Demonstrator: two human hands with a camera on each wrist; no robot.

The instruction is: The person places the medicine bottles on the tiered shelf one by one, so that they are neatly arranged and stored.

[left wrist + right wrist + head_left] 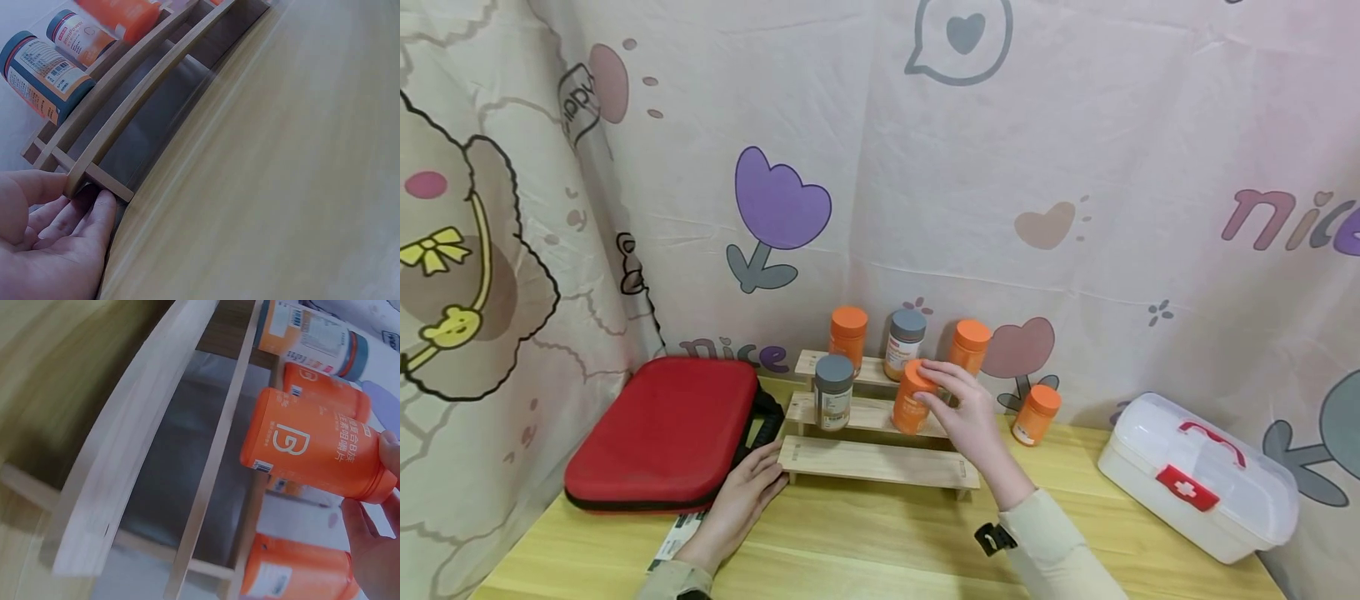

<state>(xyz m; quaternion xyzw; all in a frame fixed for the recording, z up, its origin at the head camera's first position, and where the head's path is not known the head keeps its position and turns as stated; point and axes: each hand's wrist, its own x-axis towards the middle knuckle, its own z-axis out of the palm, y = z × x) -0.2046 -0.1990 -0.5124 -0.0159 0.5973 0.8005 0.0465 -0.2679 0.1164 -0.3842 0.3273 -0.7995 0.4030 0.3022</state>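
My right hand [970, 412] grips an orange bottle [912, 404] by its lid, over the middle step of a three-step wooden rack [880, 461]. Whether its base touches that step I cannot tell. Thumb and fingers of my left hand [62, 237] pinch the left end of the rack's lowest step. On the middle step's left part stands a grey-lidded bottle [833, 396]. The top step bears an orange bottle [847, 337] at left, a second grey-lidded bottle [904, 346] in the middle and another orange bottle [969, 346] at right.
A red zip case [662, 433] lies left of the rack, close to my left hand. To the right, one more orange bottle [1037, 415] stands on the wooden table [850, 550]. Farther right sits a white first-aid box [1198, 475]. A printed curtain [880, 167] hangs behind.
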